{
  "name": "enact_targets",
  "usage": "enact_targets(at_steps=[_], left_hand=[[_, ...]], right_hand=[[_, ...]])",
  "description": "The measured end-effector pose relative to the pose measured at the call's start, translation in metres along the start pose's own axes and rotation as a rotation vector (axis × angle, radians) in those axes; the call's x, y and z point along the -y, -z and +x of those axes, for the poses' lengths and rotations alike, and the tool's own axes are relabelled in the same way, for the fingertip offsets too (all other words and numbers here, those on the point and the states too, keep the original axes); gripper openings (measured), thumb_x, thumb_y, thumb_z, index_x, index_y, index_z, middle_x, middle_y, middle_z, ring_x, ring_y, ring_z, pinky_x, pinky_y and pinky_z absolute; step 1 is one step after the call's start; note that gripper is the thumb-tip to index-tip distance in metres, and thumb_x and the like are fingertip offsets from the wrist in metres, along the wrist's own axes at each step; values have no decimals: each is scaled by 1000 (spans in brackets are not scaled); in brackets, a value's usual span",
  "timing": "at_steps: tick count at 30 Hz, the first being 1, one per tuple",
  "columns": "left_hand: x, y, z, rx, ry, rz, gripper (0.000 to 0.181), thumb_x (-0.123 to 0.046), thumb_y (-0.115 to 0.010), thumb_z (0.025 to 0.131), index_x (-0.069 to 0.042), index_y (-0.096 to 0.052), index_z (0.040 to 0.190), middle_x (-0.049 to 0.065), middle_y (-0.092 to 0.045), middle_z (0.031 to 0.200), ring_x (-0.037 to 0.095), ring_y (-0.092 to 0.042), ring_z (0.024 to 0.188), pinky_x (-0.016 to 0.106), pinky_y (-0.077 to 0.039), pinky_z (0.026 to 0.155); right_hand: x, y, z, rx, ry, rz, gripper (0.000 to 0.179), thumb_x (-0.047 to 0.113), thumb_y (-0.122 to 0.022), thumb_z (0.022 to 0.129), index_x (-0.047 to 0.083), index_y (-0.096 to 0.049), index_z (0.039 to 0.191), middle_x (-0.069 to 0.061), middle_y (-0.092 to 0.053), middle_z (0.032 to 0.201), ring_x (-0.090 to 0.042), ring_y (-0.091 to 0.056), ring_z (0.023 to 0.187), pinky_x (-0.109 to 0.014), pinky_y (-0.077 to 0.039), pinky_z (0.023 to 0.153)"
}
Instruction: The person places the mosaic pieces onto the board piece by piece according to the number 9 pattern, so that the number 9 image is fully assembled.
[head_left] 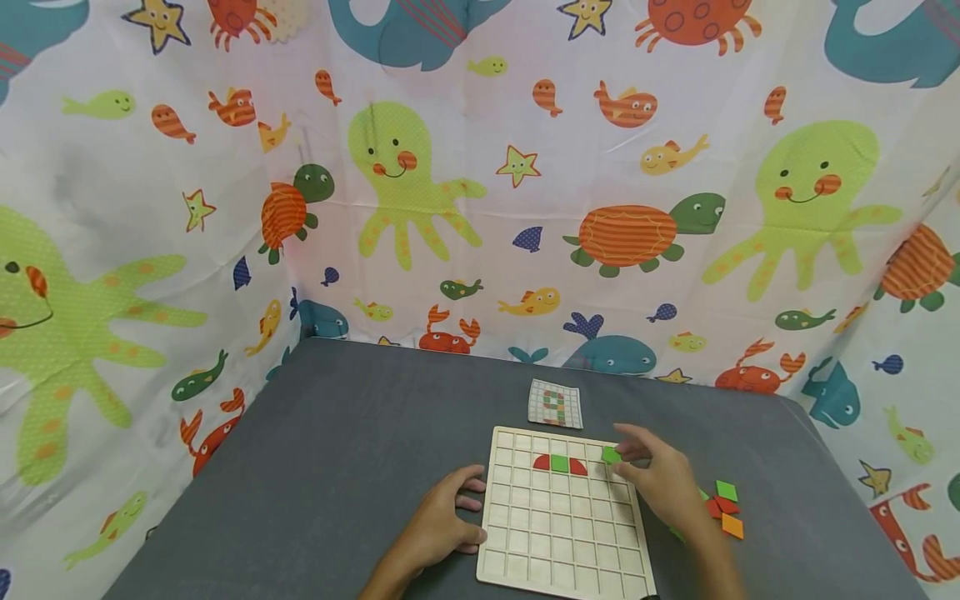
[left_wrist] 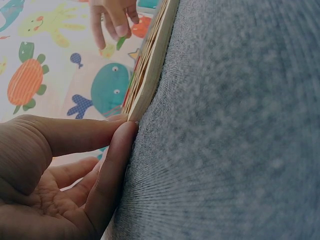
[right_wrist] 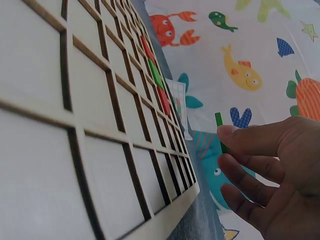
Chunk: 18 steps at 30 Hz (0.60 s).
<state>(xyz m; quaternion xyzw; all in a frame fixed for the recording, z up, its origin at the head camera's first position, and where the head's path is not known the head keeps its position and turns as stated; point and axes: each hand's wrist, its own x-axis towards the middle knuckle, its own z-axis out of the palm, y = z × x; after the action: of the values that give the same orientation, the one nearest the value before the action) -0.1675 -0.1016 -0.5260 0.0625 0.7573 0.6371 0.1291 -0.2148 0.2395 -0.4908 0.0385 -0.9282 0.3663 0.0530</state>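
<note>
My right hand pinches a green square tile between thumb and forefinger, held above the upper right of a wooden grid board. In the right wrist view the tile is seen edge-on, apart from the board. Fingertips of my left hand touch the board's left edge, thumb and fingers spread along it in the head view. Near the top of the grid, a green square sits between two red rounded pieces.
A pattern card with a coloured grid design lies behind the board. Loose green, red and orange tiles lie right of it, partly hidden by my right forearm. A sea-animal printed curtain hangs behind the grey table.
</note>
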Motion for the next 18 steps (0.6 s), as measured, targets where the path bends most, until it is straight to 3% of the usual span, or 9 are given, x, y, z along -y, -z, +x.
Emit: enact_targets(at_steps=[4,10,18], left_hand=[[0,1,-1,1,-1,3,93,22,-81,70,-6,-51,154,14,-59,137,29,-62,113,41,-66,59],[-1,1,-2,7,3,2,93,21,-81,71,-6,-50,155,14,-59,137,29,-62,114,41,-66,60],[-1,1,-2,7,9,-2,93,21,-81,71,-7,-50,155,14,-59,138,29,-62,114,41,-66,60]], right_hand=[[8,-6,0,23,22,19,61,4,-83,90,9,-61,147,-4,-74,111,-26,-73,105,-51,-61,93],[18,-18,1,82,32,73,58,4,-83,90,13,-64,144,-1,-73,108,-20,-71,100,-36,-61,83],[31,-31,-2,143,19,135,56,1,-81,90,15,-66,142,-1,-71,107,-19,-70,99,-32,-60,77]])
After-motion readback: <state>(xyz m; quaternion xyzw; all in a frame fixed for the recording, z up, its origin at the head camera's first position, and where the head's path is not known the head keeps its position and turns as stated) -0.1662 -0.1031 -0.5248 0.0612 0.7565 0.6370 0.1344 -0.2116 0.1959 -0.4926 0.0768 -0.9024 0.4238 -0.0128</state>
